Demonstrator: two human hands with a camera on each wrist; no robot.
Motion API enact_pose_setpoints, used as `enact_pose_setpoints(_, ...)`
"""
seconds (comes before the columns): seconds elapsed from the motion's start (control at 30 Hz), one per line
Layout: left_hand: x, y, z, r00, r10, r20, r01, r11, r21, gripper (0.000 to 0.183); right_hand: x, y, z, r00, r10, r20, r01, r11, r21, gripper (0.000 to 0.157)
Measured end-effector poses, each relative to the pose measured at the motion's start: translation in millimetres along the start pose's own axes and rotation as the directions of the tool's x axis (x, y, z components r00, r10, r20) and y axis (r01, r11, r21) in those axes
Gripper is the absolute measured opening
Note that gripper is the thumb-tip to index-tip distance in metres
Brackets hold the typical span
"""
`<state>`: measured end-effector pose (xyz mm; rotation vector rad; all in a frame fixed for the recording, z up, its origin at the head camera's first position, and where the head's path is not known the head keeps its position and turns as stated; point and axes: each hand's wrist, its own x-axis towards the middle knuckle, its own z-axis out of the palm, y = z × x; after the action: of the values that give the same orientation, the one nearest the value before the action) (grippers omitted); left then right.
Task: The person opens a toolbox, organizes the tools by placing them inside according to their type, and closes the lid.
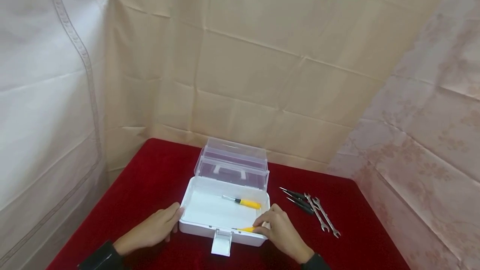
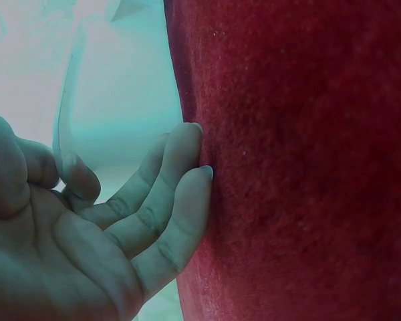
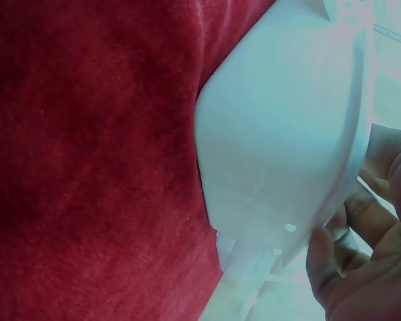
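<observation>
A white toolbox (image 1: 210,230) stands on the red cloth with its clear lid (image 1: 234,161) raised at the back. My left hand (image 1: 159,225) touches the box's left front corner, the fingers (image 2: 187,200) lying loosely along its outer wall near the cloth. At the front right, my right hand (image 1: 281,230) reaches over the rim and pinches a yellow-handled screwdriver (image 1: 246,229) low inside the box; its grip is partly hidden by the fingers. Farther back inside lies another yellow-handled screwdriver (image 1: 249,203), its metal shaft pointing left. In the right wrist view the box wall (image 3: 274,147) hides the held tool.
To the right of the box lie two metal wrenches (image 1: 325,216), side by side, and several black-handled tools (image 1: 301,205) with thin metal tips. A white latch (image 1: 221,243) hangs down at the box's front. Draped cloth walls (image 1: 262,74) surround the red table (image 1: 150,174).
</observation>
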<state>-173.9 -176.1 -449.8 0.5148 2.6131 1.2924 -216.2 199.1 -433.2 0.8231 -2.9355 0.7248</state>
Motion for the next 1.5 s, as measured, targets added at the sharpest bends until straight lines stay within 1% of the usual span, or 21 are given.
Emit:
enact_pose_setpoints(0.1,2.5,1.4,-1.9,1.000,0.000,0.001,0.000,1.000,0.000,0.027,2.0,2.0,-2.6,0.999,-0.035,0.013,0.035,0.999,-0.019,0.011)
enact_pose_setpoints(0.17,5.6,1.7,-3.7,1.000,0.005,0.002,-0.005,1.000,0.001,0.027,2.7,3.8,-4.8,0.998,-0.062,0.006,0.062,0.998,-0.017,0.011)
enact_pose_setpoints(0.3,11.1,2.2,-6.7,1.000,0.006,0.004,-0.006,1.000,0.001,0.029,0.0,11.6,-8.6,0.995,-0.082,-0.063,0.085,0.995,0.043,0.012)
enact_pose_setpoints(0.37,12.7,2.0,-7.2,1.000,0.004,0.006,-0.004,1.000,0.006,0.029,-3.1,18.1,-12.4,0.993,-0.054,-0.108,0.063,0.994,0.086,0.015)
enact_pose_setpoints(0.43,13.6,1.8,-7.3,1.000,-0.001,0.005,0.001,1.000,0.009,0.029,-5.0,28.6,-20.4,0.989,0.006,-0.151,0.009,0.995,0.099,0.022)
enact_pose_setpoints(0.47,13.8,1.6,-7.1,1.000,-0.002,0.003,0.002,1.000,0.011,0.028,-5.9,35.1,-26.6,0.985,0.051,-0.166,-0.034,0.994,0.100,0.026)
enact_pose_setpoints(0.57,13.5,1.4,-6.2,1.000,-0.009,-0.003,0.009,1.000,0.000,0.028,-10.1,65.5,-49.4,0.959,0.205,-0.198,-0.200,0.979,0.045,0.035)
enact_pose_setpoints(0.63,12.0,1.0,-5.1,1.000,-0.020,-0.001,0.020,1.000,-0.011,0.028,-17.7,92.3,-64.5,0.934,0.301,-0.192,-0.312,0.950,-0.028,0.040)
enact_pose_setpoints(0.7,10.7,0.6,-4.3,1.000,-0.027,0.003,0.027,0.999,-0.017,0.028,-29.2,120.5,-76.7,0.909,0.393,-0.142,-0.407,0.909,-0.088,0.048)
enact_pose_setpoints(0.77,8.8,0.7,-4.0,0.999,-0.033,0.006,0.033,0.999,-0.019,0.027,-41.9,145.1,-84.5,0.884,0.462,-0.069,-0.467,0.874,-0.134,0.056)
enact_pose_setpoints(0.87,7.0,1.1,-4.0,1.000,-0.029,-0.002,0.029,0.999,-0.015,0.026,-56.6,171.0,-86.9,0.844,0.536,0.017,-0.529,0.837,-0.138,0.053)
enact_pose_setpoints(0.9,6.6,1.6,-3.8,1.000,-0.029,-0.006,0.029,0.999,-0.012,0.026,-60.1,177.5,-85.6,0.836,0.548,0.029,-0.541,0.832,-0.125,0.049)
enact_pose_setpoints(0.93,6.3,1.4,-3.4,1.000,-0.029,-0.010,0.029,1.000,-0.011,0.026,-62.8,181.3,-84.3,0.825,0.564,0.037,-0.558,0.823,-0.106,0.046)
enact_pose_setpoints(1.0,6.3,1.2,-2.1,0.999,-0.028,-0.015,0.028,1.000,-0.010,0.026,-67.0,188.9,-80.0,0.812,0.582,0.036,-0.579,0.812,-0.068,0.039)
enact_pose_setpoints(1.07,6.0,0.8,-0.7,1.000,-0.027,-0.012,0.026,1.000,-0.009,0.027,-69.6,194.0,-76.9,0.806,0.592,0.030,-0.590,0.806,-0.041,0.038)
enact_pose_setpoints(1.13,5.2,0.3,0.6,1.000,-0.025,-0.010,0.025,1.000,-0.015,0.028,-71.0,197.3,-75.3,0.807,0.591,0.015,-0.590,0.807,-0.025,0.035)
enact_pose_setpoints(1.2,4.3,0.0,1.7,1.000,-0.024,-0.005,0.024,0.999,-0.025,0.028,-72.0,200.0,-74.9,0.807,0.591,0.003,-0.590,0.807,-0.028,0.030)
enact_pose_setpoints(1.23,3.7,-0.3,2.1,1.000,-0.024,-0.004,0.024,0.999,-0.030,0.028,-72.6,201.1,-74.9,0.802,0.598,0.001,-0.597,0.802,-0.023,0.026)
enact_pose_setpoints(1.33,2.5,-1.1,3.5,1.000,-0.021,-0.004,0.021,0.999,-0.028,0.030,-74.3,203.9,-75.3,0.766,0.642,0.028,-0.643,0.766,0.017,0.016)
enact_pose_setpoints(1.43,0.9,-1.7,4.2,1.000,-0.015,-0.011,0.015,1.000,-0.019,0.032,-74.8,205.5,-75.2,0.727,0.682,0.075,-0.686,0.724,0.068,0.014)
enact_pose_setpoints(1.5,-0.1,-1.2,3.9,1.000,-0.014,-0.019,0.014,1.000,-0.013,0.033,-73.7,205.3,-75.5,0.715,0.693,0.093,-0.699,0.710,0.084,0.014)
